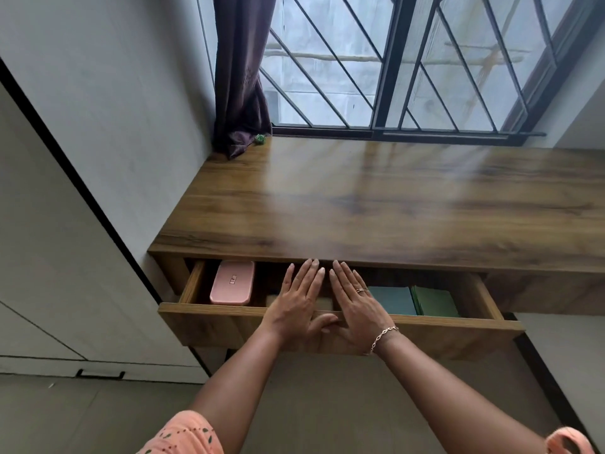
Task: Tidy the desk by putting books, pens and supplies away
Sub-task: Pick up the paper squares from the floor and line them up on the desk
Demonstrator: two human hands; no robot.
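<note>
Left hand (299,298) and right hand (355,303) flat, fingers straight; side by side over open drawer (222,326)

Desk (376,204): glossy wood-grain top. Drawer (425,332): matching matt wood grain. Pencil case (232,282): smooth pink plastic. Curtain (242,77): dark cloth. Window grille (389,60): black metal.

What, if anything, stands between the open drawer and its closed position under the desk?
Nothing inside the drawer visibly does: the pink case, teal book and green book lie below its rim. Only the left hand and right hand stretch flat across the opening, fingertips near the desk edge.
</note>
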